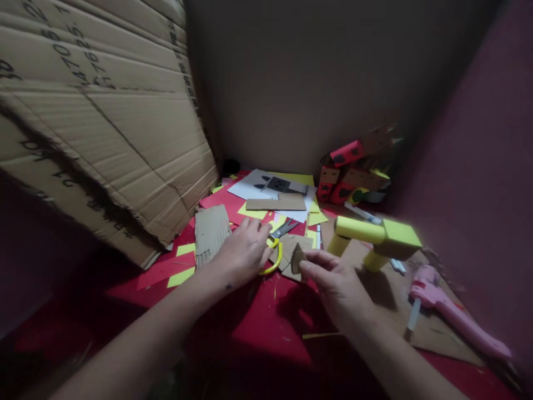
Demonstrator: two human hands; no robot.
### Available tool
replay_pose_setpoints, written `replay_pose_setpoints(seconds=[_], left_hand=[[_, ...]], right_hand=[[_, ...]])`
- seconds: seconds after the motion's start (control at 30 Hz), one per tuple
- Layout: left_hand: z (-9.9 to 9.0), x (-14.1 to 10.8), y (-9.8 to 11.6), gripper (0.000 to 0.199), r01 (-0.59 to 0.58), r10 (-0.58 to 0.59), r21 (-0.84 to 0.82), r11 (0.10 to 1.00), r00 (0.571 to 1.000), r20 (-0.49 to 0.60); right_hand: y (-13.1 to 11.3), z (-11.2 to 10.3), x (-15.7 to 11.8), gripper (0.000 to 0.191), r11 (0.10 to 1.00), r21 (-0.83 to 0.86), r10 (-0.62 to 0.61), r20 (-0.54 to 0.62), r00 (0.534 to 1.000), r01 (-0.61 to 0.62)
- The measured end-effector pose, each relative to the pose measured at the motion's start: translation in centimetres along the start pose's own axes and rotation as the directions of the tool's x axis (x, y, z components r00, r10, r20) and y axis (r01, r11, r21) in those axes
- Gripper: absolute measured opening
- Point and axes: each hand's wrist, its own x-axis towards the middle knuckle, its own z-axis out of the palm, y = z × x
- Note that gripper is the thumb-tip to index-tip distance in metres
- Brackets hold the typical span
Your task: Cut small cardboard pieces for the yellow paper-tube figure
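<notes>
Red covers the surface (258,322) in front of you in the head view, with paper and cardboard strewn over its middle and far part. Your right hand (328,278) has a narrow grip, pinching a small dark cardboard scrap (297,260) upright between thumb and fingers, above the red. Your left hand (245,247) is bent over the yellow-handled scissors (278,255), thumb and fingers beside the handles; you cannot tell from here whether that grip has closed on them. The blades lie parted, pointing away to the right, near a flat cardboard piece (303,244).

To the left of your left hand lies a ragged cardboard panel (211,230), with red and yellow paper about it. Beyond the scissors, a cardboard strip (270,205) lies across a white sheet (245,186) with a dark animal-like drawing (280,184).

To the right of your right hand stands a yellow tube-and-box model (360,229), and nearer you a pink glue gun (453,314) rests on a cardboard sheet (443,339). Red and brown box shapes (345,180) are heaped at the back right; a large printed carton (137,128) rises at your left.
</notes>
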Motion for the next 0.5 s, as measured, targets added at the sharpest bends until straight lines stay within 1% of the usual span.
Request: replay_pose_setpoints(seconds=[0.03,0.07,0.1,0.13,0.17,0.23,0.3,0.4,0.43,0.5], left_hand=[[-0.3,-0.6,0.3,0.030,-0.049,0.054,-0.179,0.983,0.998,0.022],[-0.3,-1.3,0.7,0.031,-0.062,0.102,-0.384,0.921,0.991,0.085],[-0.2,-1.9,1.2,0.031,-0.026,0.135,-0.559,0.829,0.979,0.154],[0.1,-2.5,1.7,0.029,0.025,0.127,-0.667,0.745,0.976,0.178],[0.6,-3.0,2.2,0.025,0.058,0.089,-0.714,0.697,0.982,0.166],[1.6,-3.6,3.1,0.012,0.053,-0.016,-0.728,0.684,0.998,0.058],[2.4,-3.9,3.6,0.005,0.002,-0.062,-0.705,0.710,0.996,-0.059],[2.9,-4.0,3.7,0.006,-0.085,-0.011,-0.641,0.763,0.989,-0.144],[2.9,-4.1,3.6,0.006,-0.110,0.016,-0.600,0.793,0.987,-0.159],[3.2,-4.1,3.3,0.007,-0.150,0.083,-0.508,0.848,0.985,-0.151]], right_hand=[[0.4,-0.1,-0.6,0.019,0.999,-0.040,0.005,-0.008,1.000,-0.006],[0.8,-0.2,-1.2,0.018,0.997,-0.079,0.014,-0.016,1.000,-0.015],[1.2,-0.3,-1.7,0.017,0.994,-0.110,0.026,-0.013,1.000,-0.027],[1.4,-0.3,-2.1,0.017,0.990,-0.139,0.040,-0.008,0.999,-0.041],[1.6,-0.3,-2.5,0.018,0.985,-0.166,0.049,-0.003,0.999,-0.049],[1.8,-0.2,-3.0,0.018,0.972,-0.231,0.042,0.008,0.999,-0.039],[1.8,-0.2,-3.2,0.018,0.946,-0.323,-0.026,0.007,1.000,0.027],[1.8,-0.3,-3.0,0.013,0.847,-0.506,-0.172,0.022,0.985,0.160],[1.9,-0.4,-2.8,0.010,0.801,-0.568,-0.205,0.032,0.978,0.187],[2.1,-0.7,-2.6,0.005,0.692,-0.692,-0.234,0.057,0.970,0.208]])
